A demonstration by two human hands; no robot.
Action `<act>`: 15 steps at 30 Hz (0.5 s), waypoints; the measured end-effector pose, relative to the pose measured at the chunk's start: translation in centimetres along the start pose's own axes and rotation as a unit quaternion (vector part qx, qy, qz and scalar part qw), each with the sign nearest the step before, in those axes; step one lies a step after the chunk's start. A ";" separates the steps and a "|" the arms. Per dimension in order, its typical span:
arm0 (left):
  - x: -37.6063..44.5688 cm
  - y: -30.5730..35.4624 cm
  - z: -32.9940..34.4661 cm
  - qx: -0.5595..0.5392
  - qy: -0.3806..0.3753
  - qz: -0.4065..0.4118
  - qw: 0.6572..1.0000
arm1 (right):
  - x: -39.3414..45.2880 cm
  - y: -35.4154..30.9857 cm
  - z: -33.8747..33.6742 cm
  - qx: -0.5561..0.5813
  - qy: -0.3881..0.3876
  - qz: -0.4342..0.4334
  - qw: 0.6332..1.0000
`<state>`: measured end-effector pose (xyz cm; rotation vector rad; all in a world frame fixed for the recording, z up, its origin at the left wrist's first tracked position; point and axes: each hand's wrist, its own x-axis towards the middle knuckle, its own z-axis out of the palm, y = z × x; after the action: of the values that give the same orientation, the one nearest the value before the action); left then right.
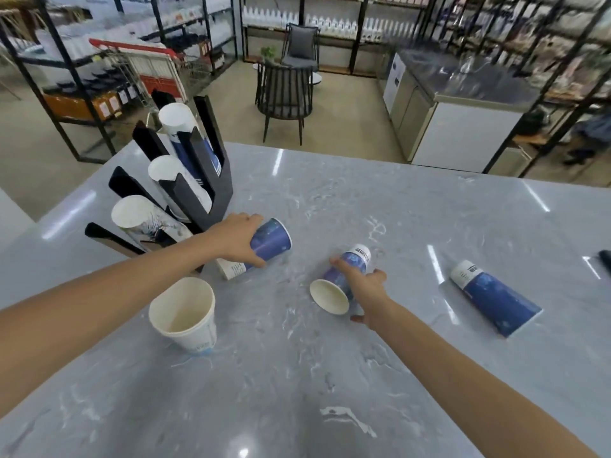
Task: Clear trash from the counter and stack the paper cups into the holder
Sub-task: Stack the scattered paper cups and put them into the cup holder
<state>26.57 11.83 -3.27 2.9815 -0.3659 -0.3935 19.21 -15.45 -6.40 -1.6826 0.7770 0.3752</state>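
Note:
A black cup holder (198, 196) stands at the counter's far left with white paper cups sticking out of three slots. My left hand (236, 241) grips a blue paper cup (271, 242) lying on its side just right of the holder. My right hand (365, 287) wraps around a smaller blue cup (345, 274) lying on its side, its white mouth facing me. A white cup (185, 314) stands upright near my left forearm. Another blue cup (496, 297) lies on its side at the right.
The grey marble counter (330, 375) spreads wide around the cups. A dark object (605, 257) pokes in at the right edge. Beyond the far edge are a black chair (284, 97), a shopping cart (155, 71) and store shelves.

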 end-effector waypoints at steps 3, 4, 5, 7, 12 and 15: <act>1.2 -0.6 0.7 0.037 -0.025 -0.019 0.999 | 0.1 0.3 0.6 0.002 -0.005 0.029 1.000; 1.5 -0.7 0.9 0.043 -0.032 -0.021 0.998 | 0.2 0.5 0.7 0.008 -0.007 0.032 0.999; 1.8 -0.9 1.1 0.047 -0.037 -0.022 0.998 | 0.3 0.7 0.7 0.014 -0.012 0.032 0.999; 2.3 -1.0 1.6 0.049 -0.042 -0.023 0.998 | 0.4 1.3 0.7 0.021 -0.024 0.027 0.999; 2.8 -1.5 2.5 0.025 -0.040 -0.017 0.999 | 0.9 2.1 0.4 0.072 -0.039 0.018 0.996; 2.7 -1.6 2.0 -0.003 -0.036 -0.002 0.999 | 0.8 2.4 -0.1 0.061 -0.040 0.000 0.997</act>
<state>28.88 12.59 -6.06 2.9694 -0.3651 -0.5030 18.16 -15.97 -8.69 -1.5432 0.7266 0.3859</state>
